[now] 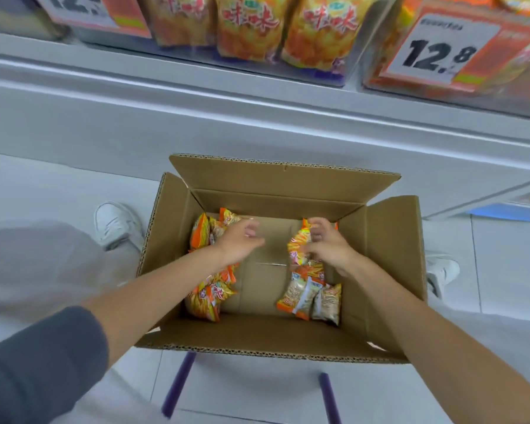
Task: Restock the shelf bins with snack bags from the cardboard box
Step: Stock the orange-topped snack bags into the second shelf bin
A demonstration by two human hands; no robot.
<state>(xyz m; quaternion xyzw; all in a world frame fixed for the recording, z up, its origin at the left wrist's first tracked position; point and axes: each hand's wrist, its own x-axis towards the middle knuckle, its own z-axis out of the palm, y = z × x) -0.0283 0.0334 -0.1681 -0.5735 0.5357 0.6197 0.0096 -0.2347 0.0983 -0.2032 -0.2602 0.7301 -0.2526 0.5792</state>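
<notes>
**Both hands in the box, one bag gripped**

Head view: an open cardboard box (273,341) is seen at the centre, its flaps spread outward. The right hand (328,246) is reached into the box at about 2 o'clock of its inside, and its fingers are curled round an orange-and-yellow snack bag (299,240). The left hand (239,240) is held at about 10 o'clock inside the box, with fingers relaxed and nothing gripped. Whether it touches the bags beneath cannot be told.

A heap of bags (208,295) is piled along the 9 o'clock wall. A few more bags (309,298) lie at 4 o'clock, with bare cardboard between the two groups.

At 12 o'clock of the picture a clear shelf bin (343,78) is filled with similar bags. A price card (435,53) marked 12.8 is fixed at 1 o'clock. A white shoe (115,223) is seen just beside the box at 9 o'clock, and two purple bars (178,384) show at 6 o'clock.
</notes>
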